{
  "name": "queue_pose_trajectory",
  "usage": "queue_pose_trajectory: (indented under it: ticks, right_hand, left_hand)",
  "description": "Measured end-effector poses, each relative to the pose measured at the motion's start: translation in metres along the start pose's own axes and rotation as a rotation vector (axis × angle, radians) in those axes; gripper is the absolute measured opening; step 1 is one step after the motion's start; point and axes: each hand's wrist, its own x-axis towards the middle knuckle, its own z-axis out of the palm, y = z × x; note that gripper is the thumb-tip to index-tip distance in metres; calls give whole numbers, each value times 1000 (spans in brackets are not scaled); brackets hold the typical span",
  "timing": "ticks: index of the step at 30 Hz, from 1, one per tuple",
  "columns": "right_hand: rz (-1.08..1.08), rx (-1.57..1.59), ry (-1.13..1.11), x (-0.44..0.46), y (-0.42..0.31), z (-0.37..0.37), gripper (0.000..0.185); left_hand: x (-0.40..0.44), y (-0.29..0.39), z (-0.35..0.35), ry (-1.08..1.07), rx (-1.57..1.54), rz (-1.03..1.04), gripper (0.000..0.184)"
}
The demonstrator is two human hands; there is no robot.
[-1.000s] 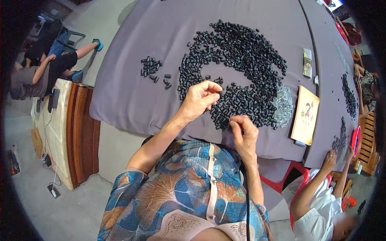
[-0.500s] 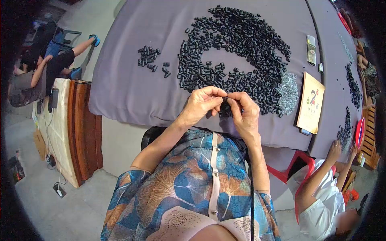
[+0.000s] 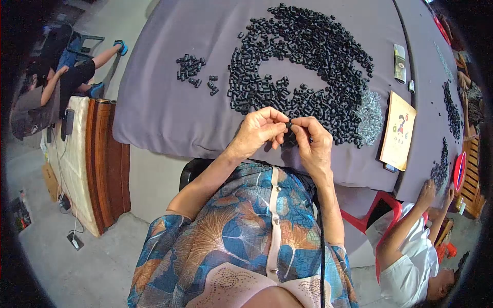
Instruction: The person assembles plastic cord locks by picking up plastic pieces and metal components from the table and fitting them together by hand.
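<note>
My left hand (image 3: 261, 132) and my right hand (image 3: 311, 138) meet over the near edge of the cloth-covered table. Their pinched fingertips share one small black part (image 3: 288, 124). Just beyond the fingers spreads a large pile of small black parts (image 3: 318, 56), curved around a bare patch of cloth. A heap of small clear pieces (image 3: 369, 118) touches the pile's right side. To the left lies a separate small group of black parts (image 3: 190, 68), a few of them slightly apart.
A booklet (image 3: 398, 131) and a small packet (image 3: 399, 63) lie on the grey cloth (image 3: 154, 102) at right. A co-worker (image 3: 411, 256) sits at lower right by a red chair (image 3: 367, 218). Another person (image 3: 51, 87) sits at far left, behind a wooden cabinet (image 3: 110, 169).
My two hands, apart a second ago, have come together at the fingertips around a black part. The view has shifted, with the pile now higher in it.
</note>
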Motion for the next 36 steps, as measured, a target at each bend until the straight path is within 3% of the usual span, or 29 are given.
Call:
queue_pose_trajectory:
  ticks: [7,17,32,35,36]
  right_hand:
    - [-17,95,43,1,-3,1,7]
    - [-102,58,113,-2,-5,2,13]
    - [-315,-192,117,4,-8,11,15]
    - [-314,-179,75,7,-10,11,13]
    - [-213,-89,25,7,-13,10,12]
  left_hand:
    - [0,8,12,9,34,66,18]
    - [0,9,11,189,-291,-10,10]
    - [-2,-2,7,123,-361,31,10]
    - [-5,1,7,139,-344,3,13]
    - [-7,2,5,135,-319,-7,14]
